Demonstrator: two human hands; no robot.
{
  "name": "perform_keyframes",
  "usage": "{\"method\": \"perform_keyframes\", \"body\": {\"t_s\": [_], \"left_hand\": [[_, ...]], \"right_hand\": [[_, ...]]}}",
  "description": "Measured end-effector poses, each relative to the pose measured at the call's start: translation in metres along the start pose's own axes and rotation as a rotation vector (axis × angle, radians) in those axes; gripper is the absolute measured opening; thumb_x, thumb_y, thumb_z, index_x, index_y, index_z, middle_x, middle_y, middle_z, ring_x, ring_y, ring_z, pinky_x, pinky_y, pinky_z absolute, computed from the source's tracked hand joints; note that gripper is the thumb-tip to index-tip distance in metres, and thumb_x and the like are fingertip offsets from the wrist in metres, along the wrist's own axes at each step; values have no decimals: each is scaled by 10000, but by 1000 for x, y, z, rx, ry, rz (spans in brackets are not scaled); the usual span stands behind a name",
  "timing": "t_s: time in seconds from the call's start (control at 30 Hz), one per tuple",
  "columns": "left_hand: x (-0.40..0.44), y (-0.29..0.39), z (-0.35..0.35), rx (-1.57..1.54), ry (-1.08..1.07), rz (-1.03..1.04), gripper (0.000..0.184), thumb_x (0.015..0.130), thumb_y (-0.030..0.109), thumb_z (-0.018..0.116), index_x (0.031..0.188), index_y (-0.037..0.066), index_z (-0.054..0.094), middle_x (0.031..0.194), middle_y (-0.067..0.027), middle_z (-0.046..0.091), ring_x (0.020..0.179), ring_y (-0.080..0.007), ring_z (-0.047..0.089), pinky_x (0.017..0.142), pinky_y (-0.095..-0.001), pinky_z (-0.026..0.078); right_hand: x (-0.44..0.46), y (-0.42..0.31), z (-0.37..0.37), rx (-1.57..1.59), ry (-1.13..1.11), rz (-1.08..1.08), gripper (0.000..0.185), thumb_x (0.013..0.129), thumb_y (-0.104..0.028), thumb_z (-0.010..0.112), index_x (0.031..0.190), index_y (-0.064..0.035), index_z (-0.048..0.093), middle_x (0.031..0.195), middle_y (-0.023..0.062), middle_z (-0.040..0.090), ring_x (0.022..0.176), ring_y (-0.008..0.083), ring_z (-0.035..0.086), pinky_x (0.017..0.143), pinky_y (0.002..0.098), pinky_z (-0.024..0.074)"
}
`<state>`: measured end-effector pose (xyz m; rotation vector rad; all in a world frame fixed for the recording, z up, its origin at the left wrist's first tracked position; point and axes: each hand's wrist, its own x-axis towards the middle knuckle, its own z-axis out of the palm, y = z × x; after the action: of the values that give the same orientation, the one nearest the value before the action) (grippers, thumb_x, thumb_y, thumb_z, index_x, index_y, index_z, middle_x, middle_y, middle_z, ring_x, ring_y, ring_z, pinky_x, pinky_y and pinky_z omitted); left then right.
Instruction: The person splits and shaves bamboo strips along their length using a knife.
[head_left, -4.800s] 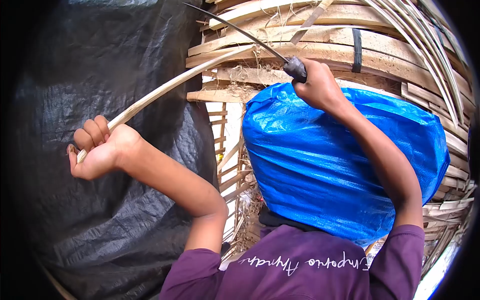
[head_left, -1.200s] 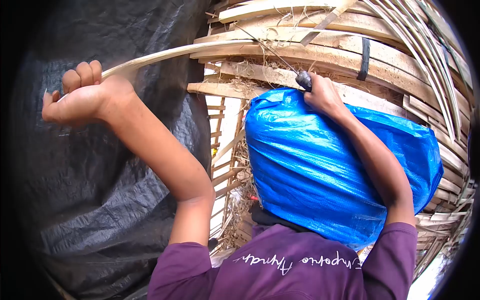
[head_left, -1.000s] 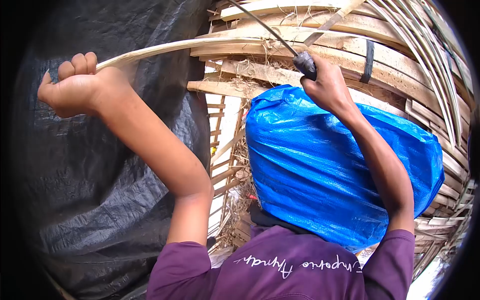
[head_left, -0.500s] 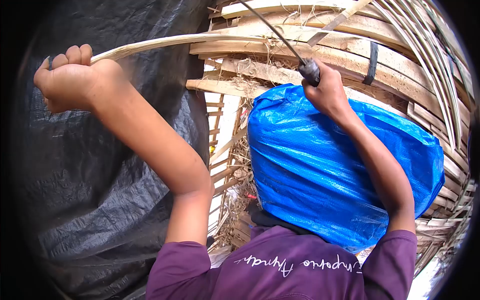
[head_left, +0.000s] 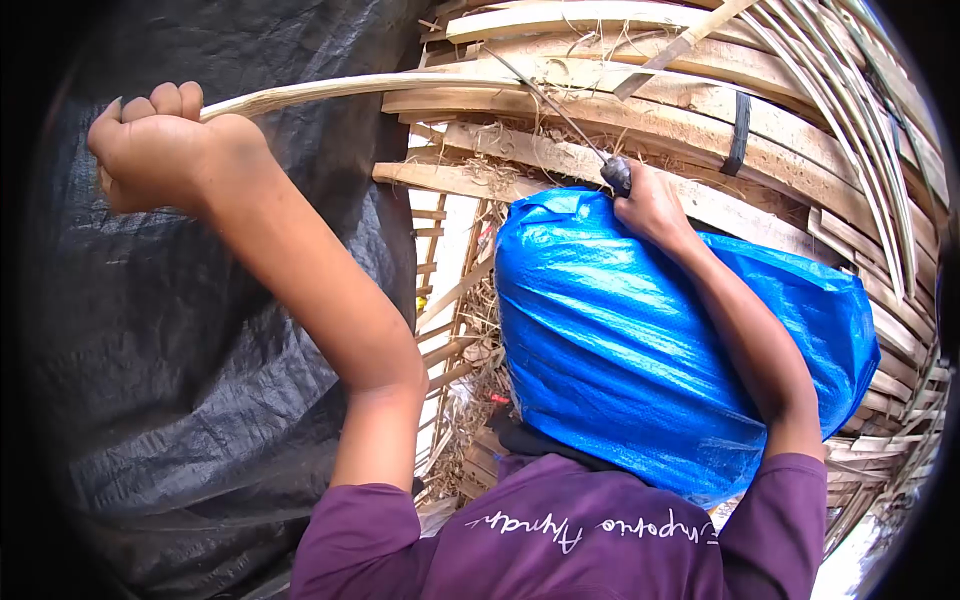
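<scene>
Your right hand (head_left: pixel 652 205) is sitting lower than half a second ago, closer to the blue tarp, and its knife (head_left: pixel 548 102) is now slanting across the slats instead of pointing up past them; your left hand (head_left: pixel 155 145) is lying slightly further right. Your pale wooden strip (head_left: pixel 330 88) is arching from the left fist over the black plastic sheet (head_left: pixel 230 400) to the wooden slats (head_left: pixel 690 118), where the blade is crossing near its far end; I cannot tell whether they are touching. Your two hands are keeping well apart: the left is clenching the strip, its held end hidden, and the right is gripping the dark handle (head_left: pixel 616 176). Curly shavings (head_left: pixel 490 170) are clinging to the slats nearby. Beneath your right forearm, the blue tarp (head_left: pixel 620 320) is spreading in front of your purple shirt (head_left: pixel 560 535).
</scene>
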<state>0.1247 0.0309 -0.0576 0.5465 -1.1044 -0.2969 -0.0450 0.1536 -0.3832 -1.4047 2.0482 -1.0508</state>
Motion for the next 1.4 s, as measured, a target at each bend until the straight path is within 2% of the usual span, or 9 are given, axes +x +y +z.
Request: {"method": "perform_keyframes", "body": {"t_s": [0.13, 0.33, 0.4, 0.6, 0.8, 0.97, 1.07, 1.2, 1.4], "left_hand": [[-5, 6, -4, 27, 40, -2, 239, 823, 32, 422, 698, 108, 233, 585, 10, 239, 462, -110, 224, 455, -300, 258], [-2, 3, 2, 21, 3, 22, 258, 823, 18, 419, 678, 116, 229, 586, 8, 234, 466, -111, 230, 465, -299, 280], [-2, 1, -2, 13, -17, 35, 255, 825, 21, 420, 678, 112, 232, 585, 6, 235, 467, -114, 232, 465, -307, 287], [-9, 8, 3, -41, 34, 10, 249, 815, 1, 433, 671, 104, 259, 583, 12, 239, 463, -101, 228, 452, -296, 263], [-9, 10, 10, -96, -19, -4, 160, 808, -17, 454, 771, 59, 319, 564, 12, 258, 442, -93, 211, 426, -294, 215], [-12, 12, 9, -84, 2, -22, 144, 806, -20, 463, 851, 14, 330, 591, -1, 282, 458, -106, 223, 434, -299, 244], [-6, 7, 14, -85, 27, -14, 157, 808, -15, 465, 888, -4, 330, 604, -9, 289, 469, -112, 236, 441, -301, 261], [-3, 6, 19, -79, 21, -30, 201, 803, -17, 471, 921, -10, 309, 608, -15, 297, 477, -113, 247, 440, -301, 267], [10, -7, 13, -89, 3, -18, 234, 778, -41, 486, 907, 2, 296, 633, -32, 328, 472, -110, 258, 438, -309, 255]], "right_hand": [[7, -21, -34, -16, -132, 111, 307, 717, -107, 578, 975, 49, 634, 871, 311, 649, 890, 459, 634, 830, 517, 492], [2, -38, -33, 223, 7, -32, 258, 730, -98, 603, 971, -8, 630, 799, 301, 639, 818, 480, 623, 753, 523, 479], [4, -4, -11, -39, -101, 60, 274, 733, -81, 586, 983, 19, 635, 852, 299, 654, 868, 466, 638, 800, 517, 499], [12, 5, -9, -24, -107, 161, 271, 732, -110, 596, 930, 71, 637, 896, 326, 650, 890, 459, 646, 816, 505, 504], [11, 13, -6, 274, -224, 296, 260, 703, -129, 590, 877, 56, 643, 788, 260, 663, 783, 372, 681, 745, 442, 506], [5, -24, -38, 138, 2, -25, 306, 727, -113, 582, 1001, 20, 610, 849, 309, 638, 831, 478, 621, 750, 507, 475], [2, -32, -39, 238, 51, -121, 282, 730, -108, 593, 983, 16, 611, 815, 294, 642, 814, 477, 624, 750, 507, 483], [-7, 12, 5, -107, 25, -3, 319, 715, -116, 635, 1001, 24, 612, 890, 298, 657, 877, 452, 640, 830, 517, 499], [8, 13, -12, 143, -252, 277, 321, 712, -142, 578, 956, 56, 645, 865, 305, 663, 875, 437, 662, 813, 463, 502]]}}
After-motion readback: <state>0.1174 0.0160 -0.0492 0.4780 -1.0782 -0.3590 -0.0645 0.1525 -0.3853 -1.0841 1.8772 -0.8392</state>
